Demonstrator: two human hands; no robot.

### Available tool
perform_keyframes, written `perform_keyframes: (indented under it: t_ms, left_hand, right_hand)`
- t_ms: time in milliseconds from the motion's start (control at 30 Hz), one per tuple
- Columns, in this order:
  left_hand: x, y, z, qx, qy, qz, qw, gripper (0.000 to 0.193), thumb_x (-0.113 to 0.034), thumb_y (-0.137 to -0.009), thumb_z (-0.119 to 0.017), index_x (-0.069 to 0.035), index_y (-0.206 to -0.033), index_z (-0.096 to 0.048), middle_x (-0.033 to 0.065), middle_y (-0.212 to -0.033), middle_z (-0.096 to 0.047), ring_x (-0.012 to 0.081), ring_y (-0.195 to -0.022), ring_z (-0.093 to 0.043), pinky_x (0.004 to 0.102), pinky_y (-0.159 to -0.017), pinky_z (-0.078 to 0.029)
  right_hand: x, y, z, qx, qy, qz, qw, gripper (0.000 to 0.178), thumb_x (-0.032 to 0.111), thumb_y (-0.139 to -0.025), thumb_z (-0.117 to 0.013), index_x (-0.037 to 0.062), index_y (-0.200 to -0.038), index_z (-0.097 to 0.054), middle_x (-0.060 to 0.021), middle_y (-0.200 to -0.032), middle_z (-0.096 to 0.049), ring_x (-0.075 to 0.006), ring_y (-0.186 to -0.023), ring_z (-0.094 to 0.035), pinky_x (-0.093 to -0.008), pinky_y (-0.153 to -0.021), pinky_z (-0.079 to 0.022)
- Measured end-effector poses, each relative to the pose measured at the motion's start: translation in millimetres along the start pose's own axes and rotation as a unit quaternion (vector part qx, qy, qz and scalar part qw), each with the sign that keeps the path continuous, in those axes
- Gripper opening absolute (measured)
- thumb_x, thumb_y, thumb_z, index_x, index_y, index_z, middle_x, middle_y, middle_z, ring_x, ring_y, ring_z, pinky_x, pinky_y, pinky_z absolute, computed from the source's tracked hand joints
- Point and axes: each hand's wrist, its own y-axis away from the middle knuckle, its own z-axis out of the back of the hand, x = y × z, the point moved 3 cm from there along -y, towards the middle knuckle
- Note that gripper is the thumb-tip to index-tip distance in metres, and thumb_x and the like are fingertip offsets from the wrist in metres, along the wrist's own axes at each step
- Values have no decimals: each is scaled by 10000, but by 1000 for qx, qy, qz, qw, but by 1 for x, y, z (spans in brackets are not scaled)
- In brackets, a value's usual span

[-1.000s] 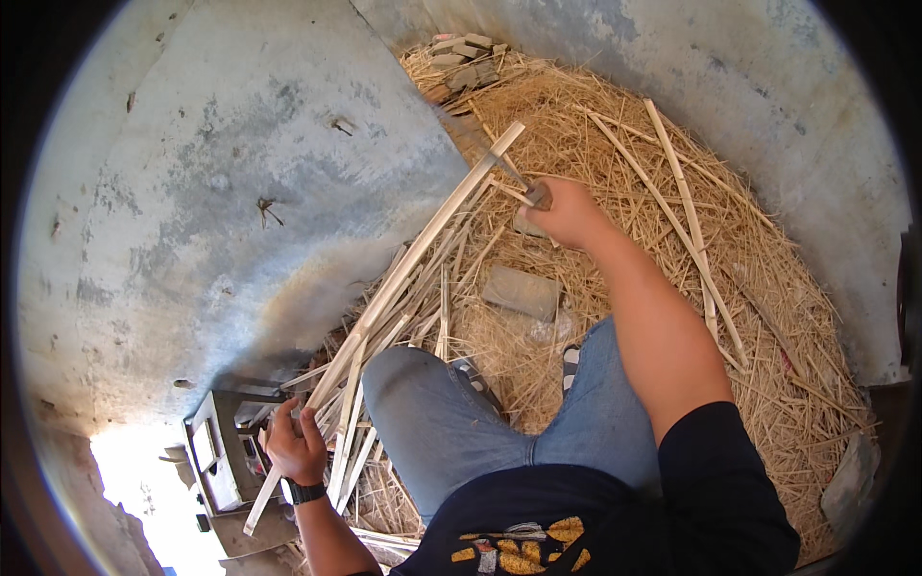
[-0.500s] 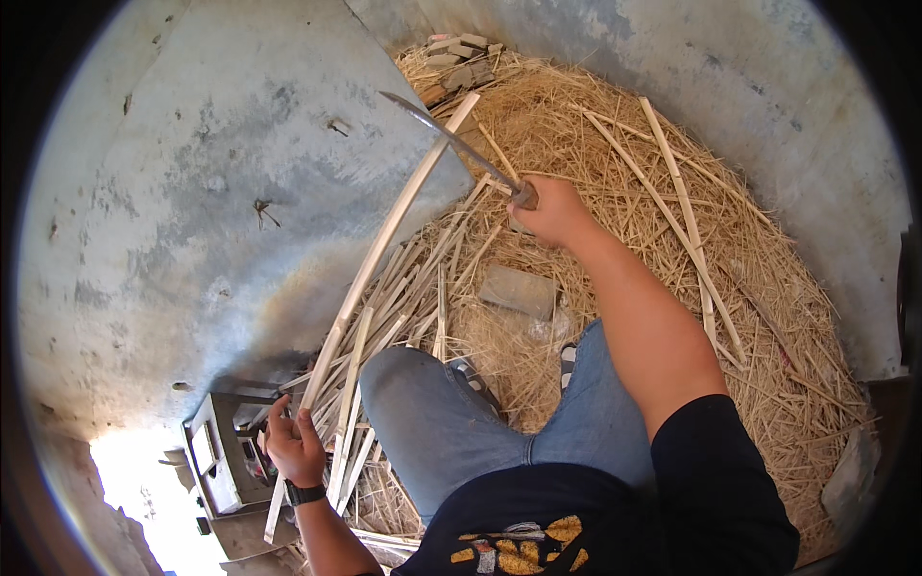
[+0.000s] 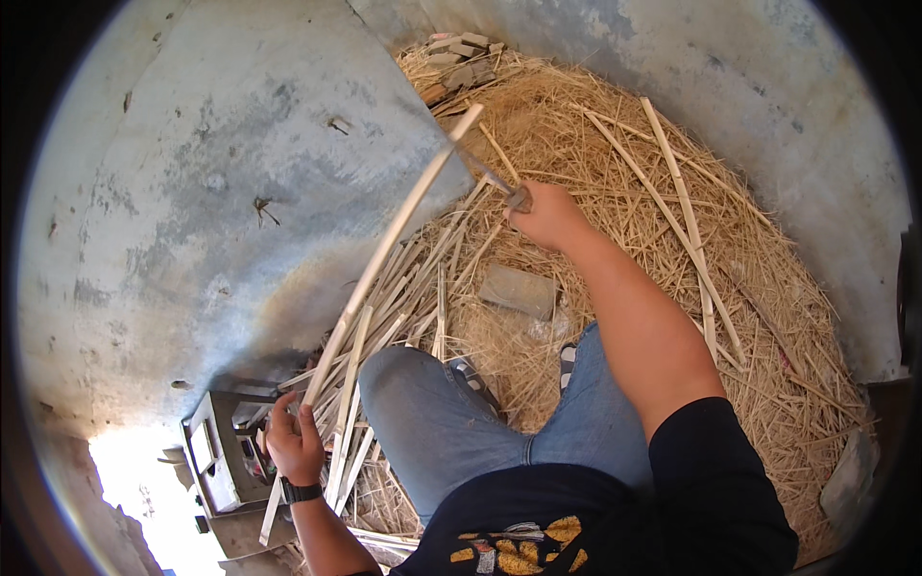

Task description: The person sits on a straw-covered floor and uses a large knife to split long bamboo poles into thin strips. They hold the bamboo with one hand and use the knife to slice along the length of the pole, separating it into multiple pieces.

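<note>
While the left hand [image 3: 295, 449] is loosely grasping the strip [image 3: 387, 248] at lower left, apparently steadying it, the right hand [image 3: 547, 217] is clenching the knife [image 3: 497, 180] at upper centre.

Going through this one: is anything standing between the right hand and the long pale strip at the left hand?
No obstacle shows. Only the blade in the right hand spans the gap, toward the upper end of the long pale strip; contact is too blurred to tell.

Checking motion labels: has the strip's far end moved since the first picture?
Yes. Judged against the fixed bricks, the strip's far end has shifted left and slightly away from the wearer, ending closer to them.
</note>
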Motion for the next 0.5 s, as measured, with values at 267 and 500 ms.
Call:
perform_keyframes:
  t_ms: [267, 500]
  left_hand:
    - [-17, -3, -10, 95, 122, 39, 987, 302, -248, -1034, -531, 20, -1124, -635, 37, -702, -608, 71, -628, -494, 258, -544, -364]
    - [-24, -5, 0, 195, 139, 38, 970, 387, -379, -949, -656, 6, -990, -663, -18, -598, -497, 51, -561, -439, 248, -508, -321]
  right_hand:
    - [64, 37, -25, 143, 101, 168, 970, 293, 242, -837, -710, 105, -1091, -662, -128, -908, -720, -323, -866, -702, -447, -777, -547]
    - [52, 29, 8, 115, 121, 129, 978, 223, 238, -835, -701, 94, -1000, -664, -163, -863, -693, -356, -843, -683, -462, -746, -539]
